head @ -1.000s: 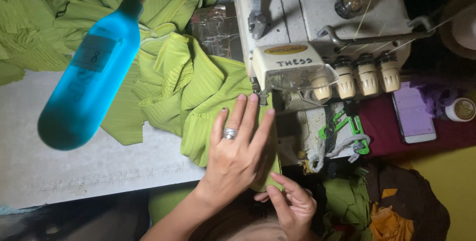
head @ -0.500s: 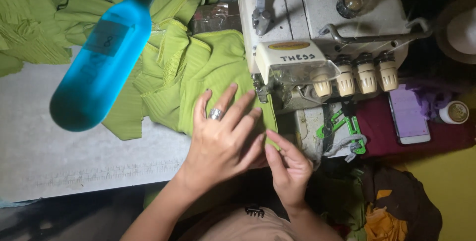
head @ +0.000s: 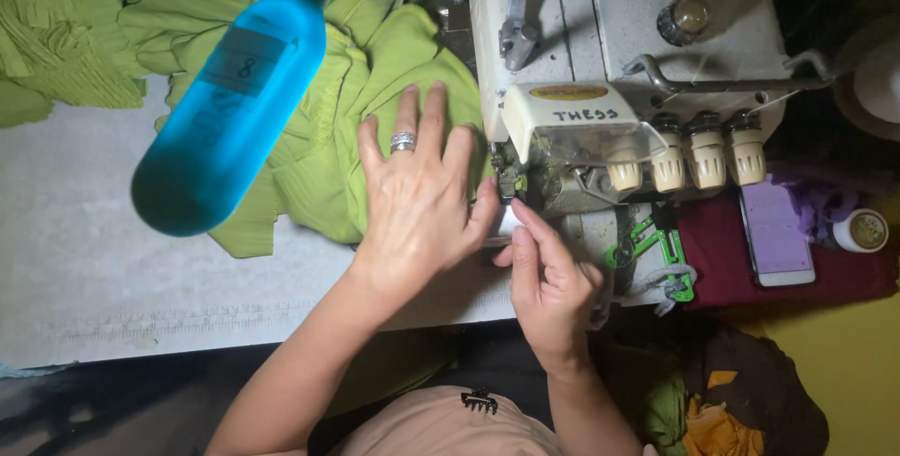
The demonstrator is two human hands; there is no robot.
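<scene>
My left hand [head: 422, 195], a ring on one finger, lies flat with fingers spread on the green ribbed fabric [head: 323, 151], pressing it down just left of the presser foot [head: 506, 179] of the grey overlock sewing machine [head: 609, 62]. My right hand [head: 548, 283] is below the foot, fingers together, its fingertips touching the fabric edge at the machine's front plate. The fabric under the left palm is hidden.
A blurred blue bottle [head: 230, 104] hangs close to the camera over the fabric at the left. More green cloth [head: 56, 34] is piled at the top left on the grey table [head: 112, 278]. A phone [head: 776, 231] and small cup [head: 862, 229] lie at the right.
Both hands moved up toward the presser foot, pushing the green fabric edge further in. My right hand rose from the lap to the machine's front plate.
</scene>
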